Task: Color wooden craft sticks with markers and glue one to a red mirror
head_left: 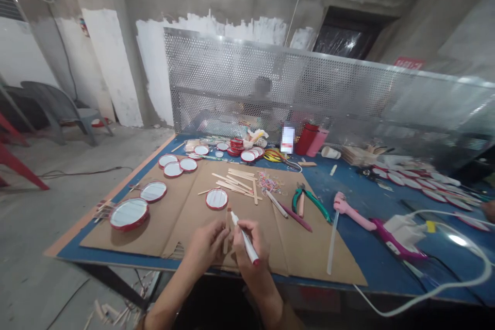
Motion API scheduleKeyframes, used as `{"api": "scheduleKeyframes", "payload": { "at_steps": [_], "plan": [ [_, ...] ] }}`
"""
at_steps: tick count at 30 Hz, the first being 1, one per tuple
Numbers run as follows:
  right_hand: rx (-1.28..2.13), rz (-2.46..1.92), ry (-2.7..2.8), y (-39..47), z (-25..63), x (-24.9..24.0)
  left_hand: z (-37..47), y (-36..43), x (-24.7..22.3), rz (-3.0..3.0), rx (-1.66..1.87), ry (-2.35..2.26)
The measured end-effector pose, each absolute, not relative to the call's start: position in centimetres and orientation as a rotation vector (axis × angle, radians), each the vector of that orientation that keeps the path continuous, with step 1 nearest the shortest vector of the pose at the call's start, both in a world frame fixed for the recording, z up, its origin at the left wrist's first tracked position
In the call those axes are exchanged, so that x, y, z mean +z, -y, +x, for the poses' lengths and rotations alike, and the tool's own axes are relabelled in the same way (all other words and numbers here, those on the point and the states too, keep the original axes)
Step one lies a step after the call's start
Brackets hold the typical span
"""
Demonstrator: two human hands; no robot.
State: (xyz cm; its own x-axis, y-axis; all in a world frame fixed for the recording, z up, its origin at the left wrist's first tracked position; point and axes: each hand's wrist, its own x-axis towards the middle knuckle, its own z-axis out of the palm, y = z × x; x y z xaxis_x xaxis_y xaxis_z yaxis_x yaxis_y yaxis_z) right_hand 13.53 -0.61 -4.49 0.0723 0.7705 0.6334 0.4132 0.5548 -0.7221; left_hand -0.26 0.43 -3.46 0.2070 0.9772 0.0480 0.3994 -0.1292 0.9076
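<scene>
My right hand (250,247) grips a white marker (245,240) with a red end, its tip pointing up and left. Between the fingers of my left hand (209,241) a thin wooden stick (226,240) stands near upright, and the marker's tip is close to the reddish top of it. Just beyond my hands a round white disc with a red rim (216,199) lies on the cardboard (185,216). Several loose wooden sticks (235,182) are spread behind it, beside a heap of coloured rubber bands (269,183).
Right of my hands are pens (294,216), green-handled pliers (317,205) and a pink glue gun (358,216) with a white cable. More red-rimmed discs (129,213) lie at the left. Bottles (307,139), a phone (287,139) and a perforated metal screen (232,77) stand at the back.
</scene>
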Motion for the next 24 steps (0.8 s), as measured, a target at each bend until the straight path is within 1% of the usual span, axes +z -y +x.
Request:
{"api": "scheduleKeyframes", "payload": {
  "at_steps": [9,17,24],
  "plan": [
    [0.410,-1.011,1.536,0.6,13.3,-4.1,-0.3,-0.6,-3.7,1.698,0.906,-1.322],
    [0.463,-1.068,1.528,0.9,13.2,-4.0,-0.4,-0.5,-3.5,1.696,0.955,-1.327],
    [0.454,-1.183,1.321,1.6,17.4,-5.4,-0.3,-0.5,-3.0,1.662,0.861,-1.363]
  ]
}}
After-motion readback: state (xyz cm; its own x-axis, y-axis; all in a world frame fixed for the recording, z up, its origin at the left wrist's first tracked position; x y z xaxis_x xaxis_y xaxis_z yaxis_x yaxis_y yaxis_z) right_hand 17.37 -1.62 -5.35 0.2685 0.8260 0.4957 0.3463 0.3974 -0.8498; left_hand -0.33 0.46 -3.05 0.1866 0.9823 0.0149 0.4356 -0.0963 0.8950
